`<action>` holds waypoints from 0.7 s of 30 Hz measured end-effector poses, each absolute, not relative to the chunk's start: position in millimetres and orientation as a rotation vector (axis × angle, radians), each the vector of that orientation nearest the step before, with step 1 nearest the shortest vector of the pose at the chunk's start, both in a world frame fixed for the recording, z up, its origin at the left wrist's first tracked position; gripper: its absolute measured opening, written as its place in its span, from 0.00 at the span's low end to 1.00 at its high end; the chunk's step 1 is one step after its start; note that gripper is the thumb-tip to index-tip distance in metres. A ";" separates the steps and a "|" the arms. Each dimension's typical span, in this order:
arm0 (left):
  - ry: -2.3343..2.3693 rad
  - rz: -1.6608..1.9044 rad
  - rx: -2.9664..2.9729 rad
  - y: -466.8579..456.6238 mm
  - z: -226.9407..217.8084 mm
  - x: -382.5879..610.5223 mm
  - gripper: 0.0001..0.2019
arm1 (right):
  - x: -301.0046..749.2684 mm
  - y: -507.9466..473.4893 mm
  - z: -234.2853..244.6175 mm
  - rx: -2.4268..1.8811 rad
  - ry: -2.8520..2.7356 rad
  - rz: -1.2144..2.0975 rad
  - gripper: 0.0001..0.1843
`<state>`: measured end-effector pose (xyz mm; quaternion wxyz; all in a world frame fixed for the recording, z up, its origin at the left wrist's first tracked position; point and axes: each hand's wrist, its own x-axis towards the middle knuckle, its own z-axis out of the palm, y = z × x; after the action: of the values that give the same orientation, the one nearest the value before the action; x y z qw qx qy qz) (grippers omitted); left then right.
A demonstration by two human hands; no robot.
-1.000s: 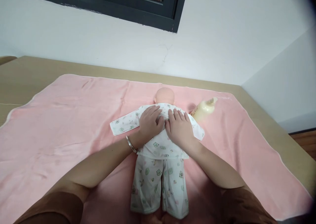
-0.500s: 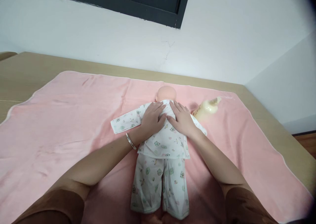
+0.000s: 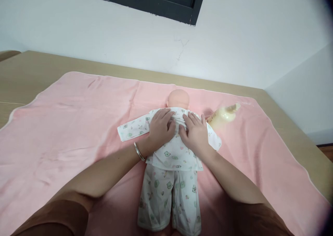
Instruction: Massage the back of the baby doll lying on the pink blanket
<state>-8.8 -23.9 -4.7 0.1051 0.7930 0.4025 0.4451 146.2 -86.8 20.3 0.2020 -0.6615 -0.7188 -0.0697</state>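
A baby doll (image 3: 178, 98) lies face down on a pink blanket (image 3: 65, 125), dressed in a white printed shirt (image 3: 173, 153) and matching trousers (image 3: 169, 198). My left hand (image 3: 160, 128) lies flat on the doll's upper back, fingers stretched toward the collar; a silver bracelet (image 3: 138, 151) circles that wrist. My right hand (image 3: 195, 132) rests beside it on the right shoulder area, fingers spread and flat. Both hands touch the shirt and a small fold of cloth is bunched between them.
A cream lotion bottle (image 3: 223, 115) lies on its side on the blanket, just right of the doll's shoulder. The blanket covers a tan table (image 3: 31, 66) that stands against a white wall (image 3: 234, 38) under a dark window frame (image 3: 156, 0).
My hands slid slightly on the doll's back; the right hand drew in toward the middle, bunching cloth near the collar. The view shifted a little.
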 end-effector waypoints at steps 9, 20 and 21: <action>1.224 1.110 2.395 -19.4 -3.8 -6.1 0.21 | 159.3 -72.0 11.7 -1.824 -1.951 0.103 0.31; 1.232 1.113 2.390 -18.7 -3.7 -6.0 0.21 | 158.0 -73.7 14.2 -1.817 -1.950 0.104 0.31; 1.234 1.112 2.390 -18.6 -3.8 -5.9 0.21 | 157.9 -73.5 14.3 -1.819 -1.949 0.104 0.31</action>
<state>-5.9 -18.6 -3.8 0.1154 0.8156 0.4212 0.3795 157.9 -73.5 14.3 0.2347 -0.6627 -0.7101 0.0380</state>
